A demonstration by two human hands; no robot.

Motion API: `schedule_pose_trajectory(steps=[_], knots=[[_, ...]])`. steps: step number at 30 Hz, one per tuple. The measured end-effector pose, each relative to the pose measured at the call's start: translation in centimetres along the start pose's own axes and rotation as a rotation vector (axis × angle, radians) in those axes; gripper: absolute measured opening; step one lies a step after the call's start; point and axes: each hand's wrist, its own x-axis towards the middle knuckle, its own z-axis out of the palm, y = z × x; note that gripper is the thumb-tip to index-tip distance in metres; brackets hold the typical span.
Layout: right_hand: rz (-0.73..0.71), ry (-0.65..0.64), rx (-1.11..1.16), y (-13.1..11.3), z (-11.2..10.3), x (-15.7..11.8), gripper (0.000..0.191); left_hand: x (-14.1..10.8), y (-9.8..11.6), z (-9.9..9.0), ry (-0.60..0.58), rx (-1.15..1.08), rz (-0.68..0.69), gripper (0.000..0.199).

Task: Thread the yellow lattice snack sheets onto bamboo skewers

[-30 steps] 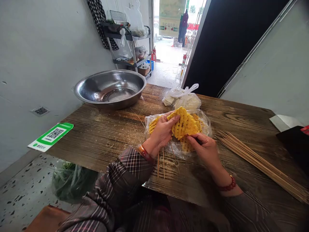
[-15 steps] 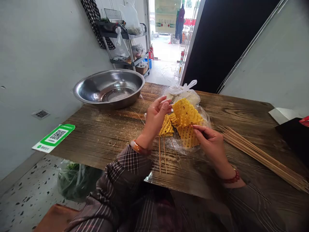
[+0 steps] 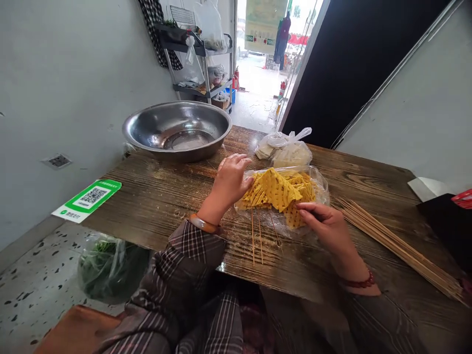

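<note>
Yellow, slit-patterned sheets lie folded in a pile on an open clear plastic bag on the wooden table. At the pile's left edge is my left hand, its fingers apart and nothing in its grasp. My right hand pinches the corner of a yellow sheet at the pile's right side, thumb and forefinger together. Thin wooden skewers stick out from the pile toward the table's front edge. One beside them has a small looped end.
A large steel basin stands at the back left. Tied white bags sit behind the pile. A bundle of skewers lies right; a green QR card is at the left edge.
The raised yellow sheet has come down onto the pile. My left hand has let go of it and moved left. The view has shifted slightly.
</note>
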Motion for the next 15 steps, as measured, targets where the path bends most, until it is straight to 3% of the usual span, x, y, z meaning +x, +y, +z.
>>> schedule_pose_trajectory(steps=[3, 8, 15], knots=[[0.073, -0.051, 0.025, -0.7, 0.7, -0.5, 0.021, -0.1, 0.2, 0.0, 0.017, 0.093, -0.069, 0.011], [0.256, -0.113, 0.121, -2.2, 3.1, -0.3, 0.034, -0.1, 0.3, 0.2, 0.077, -0.008, -0.144, 0.017], [0.294, -0.067, 0.275, -2.1, 7.8, 1.2, 0.04, -0.2, 0.4, 0.6, 0.113, -0.073, -0.13, 0.022]])
